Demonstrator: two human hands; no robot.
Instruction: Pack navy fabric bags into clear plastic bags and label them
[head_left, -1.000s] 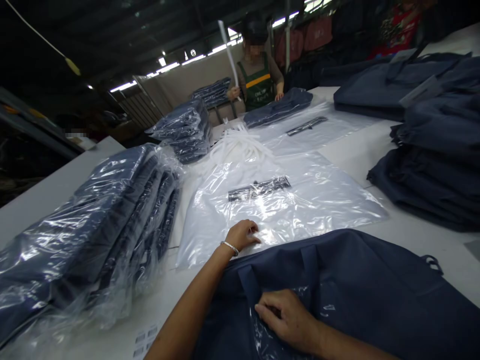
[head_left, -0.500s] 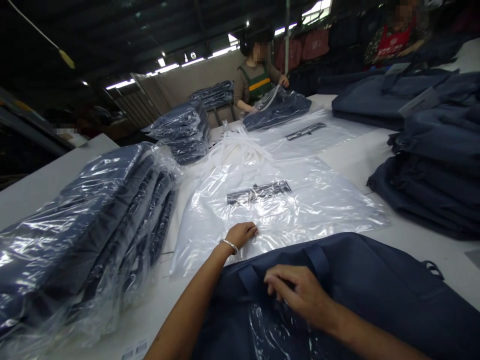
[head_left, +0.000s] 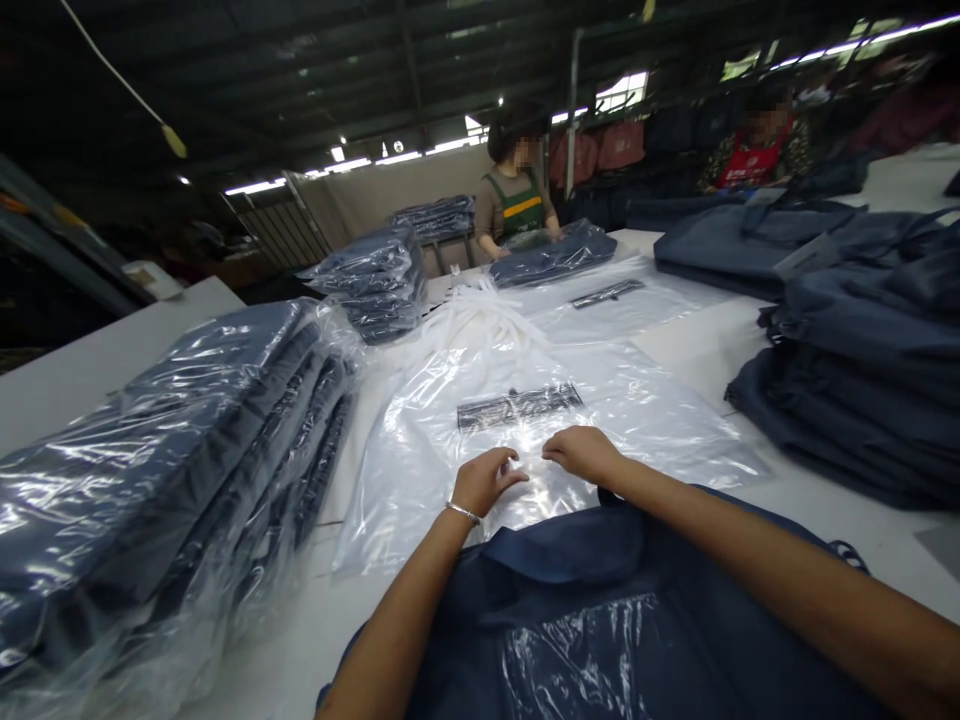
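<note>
My left hand [head_left: 487, 482], with a bangle at the wrist, hovers over or touches the near part of a stack of clear plastic bags [head_left: 420, 460]. Its thumb and fingers are apart, with nothing visible between them. Just right of it, my right hand [head_left: 585, 455] has its fingers drawn together above the same plastic; whatever is in them, if anything, is too small to make out. Below both forearms lies a navy fabric bag [head_left: 720, 600], its wide handle [head_left: 570, 545] standing up. Shiny clear film [head_left: 577, 655] covers a patch of its front.
On the left lie plastic-wrapped navy bags [head_left: 172, 400], with another wrapped pile [head_left: 382, 280] behind. Unwrapped navy bags [head_left: 862, 380] are piled at right. Across the white table [head_left: 682, 345], a person in a green apron [head_left: 521, 210] handles a wrapped bag [head_left: 555, 255].
My right hand has moved from the navy bag's handle forward onto the plastic stack, beside my left hand. The handle now stands up. My left hand's fingers have spread apart.
</note>
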